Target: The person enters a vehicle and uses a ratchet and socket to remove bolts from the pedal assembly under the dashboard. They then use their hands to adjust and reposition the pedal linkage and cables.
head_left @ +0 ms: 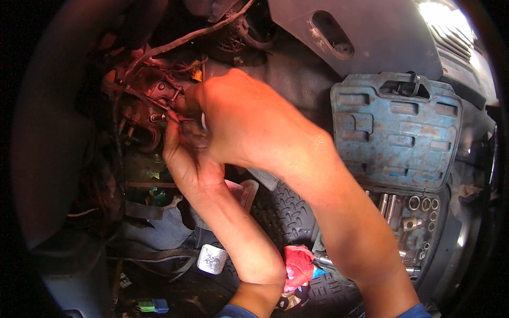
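Note:
Both arms reach forward into a dark, red-lit recess of a vehicle. At the left, my left hand [186, 159] is closed, its fingertips up against a small metal rod with a round, shiny end [157, 117]. My right hand [228, 108] lies over it, bent at the wrist with curled fingers. Those fingers are mostly hidden behind the hand; what they grip cannot be made out. Just beyond the fingertips sits a metal bracket [161, 89] with bolts. A yellow connector [198, 74] shows above the right hand's knuckles, and a cable [193, 36] runs across the top.
To the right an open blue tool case lid [397, 138] leans upright. Its tray of sockets [414, 203] lies below, partly behind my right forearm. A red cloth-like bundle [298, 267] sits between the forearms on a ribbed black mat [291, 212]. A white-faced pedal-like pad [211, 259] stands left of my left forearm.

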A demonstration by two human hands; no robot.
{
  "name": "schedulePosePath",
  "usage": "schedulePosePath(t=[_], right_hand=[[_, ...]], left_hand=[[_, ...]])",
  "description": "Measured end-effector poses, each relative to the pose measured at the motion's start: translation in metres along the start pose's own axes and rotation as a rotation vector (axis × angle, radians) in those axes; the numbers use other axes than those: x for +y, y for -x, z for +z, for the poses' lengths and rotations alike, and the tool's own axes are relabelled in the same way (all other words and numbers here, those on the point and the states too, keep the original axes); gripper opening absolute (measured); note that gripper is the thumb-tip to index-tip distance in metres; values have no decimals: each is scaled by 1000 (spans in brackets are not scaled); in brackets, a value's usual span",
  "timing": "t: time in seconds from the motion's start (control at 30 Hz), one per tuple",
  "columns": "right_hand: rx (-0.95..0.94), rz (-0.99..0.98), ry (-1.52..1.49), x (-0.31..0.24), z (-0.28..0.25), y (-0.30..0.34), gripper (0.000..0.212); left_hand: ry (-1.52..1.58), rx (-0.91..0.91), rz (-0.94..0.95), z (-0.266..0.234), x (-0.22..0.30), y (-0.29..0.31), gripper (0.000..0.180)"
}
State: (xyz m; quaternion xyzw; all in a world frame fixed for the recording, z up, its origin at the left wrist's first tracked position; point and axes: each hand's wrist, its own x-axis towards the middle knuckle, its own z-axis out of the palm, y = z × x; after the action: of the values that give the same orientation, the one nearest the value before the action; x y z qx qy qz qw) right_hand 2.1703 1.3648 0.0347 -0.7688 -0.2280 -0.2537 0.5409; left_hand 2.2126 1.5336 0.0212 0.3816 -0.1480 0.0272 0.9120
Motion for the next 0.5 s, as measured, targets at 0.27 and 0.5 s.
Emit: schedulePosePath(t=[0.27,0.5], right_hand=[[-144,317,-294,-9,-3,-3,30],[61,-87,114,8,1,-2,30]], left_hand=[[-99,7,72,-7,-1,2,24],[82,168,57,12,-2,0,25]])
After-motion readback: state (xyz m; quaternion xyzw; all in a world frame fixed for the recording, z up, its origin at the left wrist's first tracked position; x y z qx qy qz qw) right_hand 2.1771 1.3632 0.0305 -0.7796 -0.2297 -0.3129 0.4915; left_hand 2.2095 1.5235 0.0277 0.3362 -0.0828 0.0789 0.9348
